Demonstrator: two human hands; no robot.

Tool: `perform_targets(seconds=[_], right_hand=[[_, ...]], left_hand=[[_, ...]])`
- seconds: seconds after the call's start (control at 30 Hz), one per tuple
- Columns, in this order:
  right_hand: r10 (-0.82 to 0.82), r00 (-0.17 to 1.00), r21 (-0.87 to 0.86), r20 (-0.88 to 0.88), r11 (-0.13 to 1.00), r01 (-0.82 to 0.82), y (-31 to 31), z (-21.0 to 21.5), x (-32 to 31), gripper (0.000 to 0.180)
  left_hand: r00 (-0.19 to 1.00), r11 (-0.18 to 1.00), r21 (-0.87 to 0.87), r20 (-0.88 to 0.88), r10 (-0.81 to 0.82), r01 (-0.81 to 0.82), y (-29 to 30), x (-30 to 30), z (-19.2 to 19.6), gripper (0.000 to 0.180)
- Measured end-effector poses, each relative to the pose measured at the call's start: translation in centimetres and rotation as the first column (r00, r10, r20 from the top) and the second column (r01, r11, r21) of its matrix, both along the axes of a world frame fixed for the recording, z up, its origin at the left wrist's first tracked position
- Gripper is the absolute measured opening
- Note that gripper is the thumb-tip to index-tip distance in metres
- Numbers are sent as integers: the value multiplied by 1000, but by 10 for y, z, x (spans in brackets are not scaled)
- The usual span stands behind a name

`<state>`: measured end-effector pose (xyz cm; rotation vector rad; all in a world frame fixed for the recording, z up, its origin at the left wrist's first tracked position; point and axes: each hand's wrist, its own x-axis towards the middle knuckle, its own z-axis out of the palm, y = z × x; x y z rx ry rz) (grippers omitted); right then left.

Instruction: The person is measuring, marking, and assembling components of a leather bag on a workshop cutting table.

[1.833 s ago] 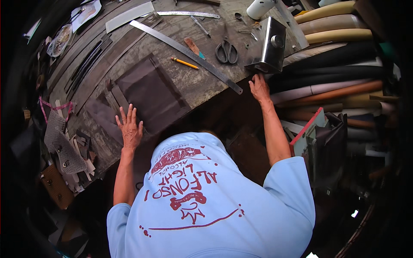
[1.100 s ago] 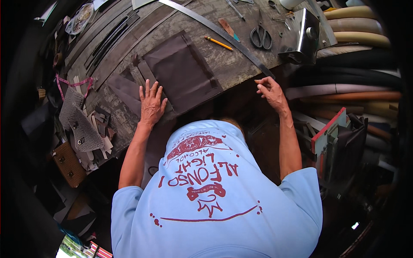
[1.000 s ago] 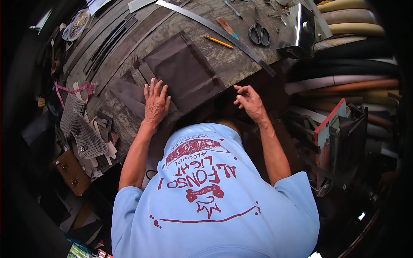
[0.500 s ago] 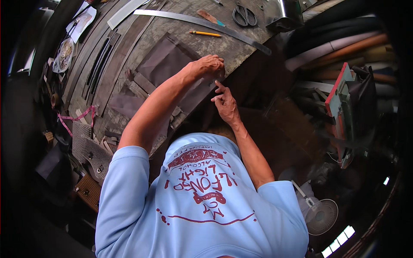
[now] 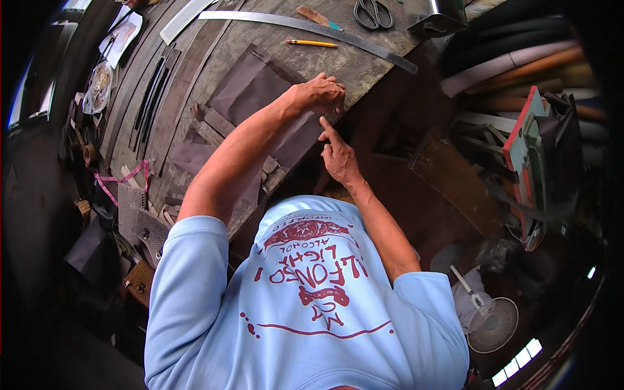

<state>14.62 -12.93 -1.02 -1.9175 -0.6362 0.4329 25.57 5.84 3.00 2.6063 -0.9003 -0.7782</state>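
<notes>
Head view: the brown sheet [image 5: 255,86] lies at the edge of the table [image 5: 365,68]. Your left hand [image 5: 317,94] curls over its corner, apparently steadying it; whether those fingers pinch cannot be told. Your right hand [image 5: 339,159] extends its index finger, spread from the others, nothing visibly held.

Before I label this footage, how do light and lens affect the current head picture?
All in the head view: the steel ruler bows, likely fisheye distortion; white panes at lower right look overexposed; the picture's rim is dark; the right hand reads clearly.
</notes>
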Motion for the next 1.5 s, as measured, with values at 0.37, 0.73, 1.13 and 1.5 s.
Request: perform_targets(seconds=[0.37,0.73,1.13,1.5], right_hand=[[84,995,-28,-52,996,-85,-5,29,0,59],[375,842,-326,388,910,-255,7,9,-41,20],[199,932,-209,302,968,-139,10,12,-31,10],[639,540,-650,548,732,-206,21,9,-79,3]], left_hand=[[999,999,6,-5,44,-44,-1,-7,3,33],[999,999,38,18,38,-38,-3,-7,6,36],[991,996,-33,100,90,-87,-2,-15,-7,21],[982,993,-71,160,102,-92,1,-22,-18,21]])
